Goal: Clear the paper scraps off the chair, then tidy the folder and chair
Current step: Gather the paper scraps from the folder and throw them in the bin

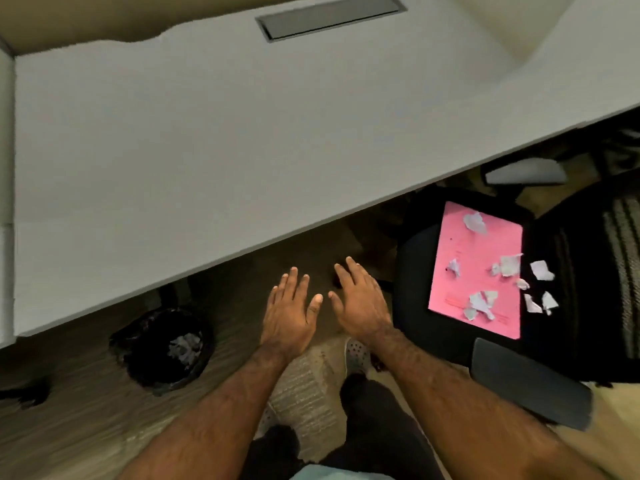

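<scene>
A broad pale worktop [207,150] fills the upper and left part of the view, its near edge running diagonally from lower left to upper right, with a long grey slot cover [330,17] set into its far side. Below that edge lies a brownish floor [86,427].

At the right stands a black chair [415,271], its seat partly tucked under the worktop edge, a mesh back to the far right and a dark armrest [530,382] near the bottom right. A pink folder [446,296] lies flat on the seat. Torn paper scraps [481,303] are scattered over the folder, and a few more rest on the bare black seat just beside the folder's right edge.

On the floor at the left, under the worktop edge, sits a bin lined with a black bag [162,351], with crumpled pale paper inside.

Both forearms reach forward from the bottom of the view, bare. The left hand [291,313] is held palm down, fingers spread and straight, its grip apart and holding nothing. The right hand [360,303] mirrors it just beside, palm down, fingers extended, grip also apart and empty; the thumbs nearly meet. Both hands hover over the floor, left of the chair and not touching it.
</scene>
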A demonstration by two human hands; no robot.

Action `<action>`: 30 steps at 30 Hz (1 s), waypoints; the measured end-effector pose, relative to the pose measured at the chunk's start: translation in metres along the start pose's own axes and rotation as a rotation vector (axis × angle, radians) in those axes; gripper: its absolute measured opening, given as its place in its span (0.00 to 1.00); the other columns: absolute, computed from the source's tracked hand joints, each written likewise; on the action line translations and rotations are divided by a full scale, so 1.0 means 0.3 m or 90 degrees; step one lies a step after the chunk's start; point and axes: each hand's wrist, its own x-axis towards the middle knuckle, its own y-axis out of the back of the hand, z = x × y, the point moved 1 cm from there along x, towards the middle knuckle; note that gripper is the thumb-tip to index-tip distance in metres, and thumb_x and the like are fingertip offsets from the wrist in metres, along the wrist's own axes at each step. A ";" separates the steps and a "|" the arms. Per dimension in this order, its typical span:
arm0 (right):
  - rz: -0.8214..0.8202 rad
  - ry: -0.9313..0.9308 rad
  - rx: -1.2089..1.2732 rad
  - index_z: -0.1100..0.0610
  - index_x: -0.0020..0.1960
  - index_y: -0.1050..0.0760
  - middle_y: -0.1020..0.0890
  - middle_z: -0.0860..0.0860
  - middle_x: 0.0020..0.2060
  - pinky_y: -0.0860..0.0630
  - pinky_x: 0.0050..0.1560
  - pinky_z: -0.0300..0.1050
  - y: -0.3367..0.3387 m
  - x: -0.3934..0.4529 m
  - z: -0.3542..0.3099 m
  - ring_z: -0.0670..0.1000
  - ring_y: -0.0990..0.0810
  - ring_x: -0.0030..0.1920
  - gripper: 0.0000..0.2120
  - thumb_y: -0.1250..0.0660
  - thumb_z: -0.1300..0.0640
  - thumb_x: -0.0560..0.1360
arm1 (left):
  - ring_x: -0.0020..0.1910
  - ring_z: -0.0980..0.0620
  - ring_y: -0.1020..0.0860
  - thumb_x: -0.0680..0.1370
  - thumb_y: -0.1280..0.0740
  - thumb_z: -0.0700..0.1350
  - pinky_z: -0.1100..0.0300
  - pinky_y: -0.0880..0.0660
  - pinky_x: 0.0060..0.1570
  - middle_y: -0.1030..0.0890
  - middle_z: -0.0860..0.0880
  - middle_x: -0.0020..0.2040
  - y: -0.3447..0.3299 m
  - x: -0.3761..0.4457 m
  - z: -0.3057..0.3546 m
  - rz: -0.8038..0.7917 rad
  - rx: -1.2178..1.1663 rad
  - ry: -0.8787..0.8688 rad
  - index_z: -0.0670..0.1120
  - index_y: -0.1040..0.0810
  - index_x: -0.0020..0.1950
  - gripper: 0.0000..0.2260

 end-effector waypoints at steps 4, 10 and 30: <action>0.048 -0.077 0.038 0.51 0.76 0.42 0.43 0.53 0.77 0.46 0.73 0.52 0.107 -0.024 0.158 0.54 0.46 0.76 0.29 0.41 0.43 0.78 | 0.78 0.53 0.55 0.77 0.63 0.68 0.53 0.58 0.75 0.51 0.50 0.80 -0.032 0.090 0.178 -0.039 0.020 -0.084 0.51 0.45 0.78 0.35; 0.132 -0.230 0.062 0.52 0.75 0.42 0.41 0.54 0.77 0.42 0.72 0.52 0.241 -0.103 0.428 0.54 0.43 0.76 0.29 0.39 0.44 0.78 | 0.78 0.53 0.54 0.78 0.60 0.67 0.50 0.54 0.77 0.49 0.49 0.80 -0.122 0.199 0.445 -0.099 0.025 -0.211 0.50 0.41 0.77 0.34; 0.042 -0.567 0.223 0.52 0.76 0.50 0.42 0.55 0.73 0.27 0.60 0.53 0.147 -0.192 1.148 0.57 0.36 0.70 0.51 0.25 0.38 0.65 | 0.77 0.47 0.44 0.78 0.39 0.60 0.51 0.44 0.73 0.44 0.48 0.79 -0.662 0.578 0.864 -0.229 0.095 -0.382 0.50 0.39 0.77 0.29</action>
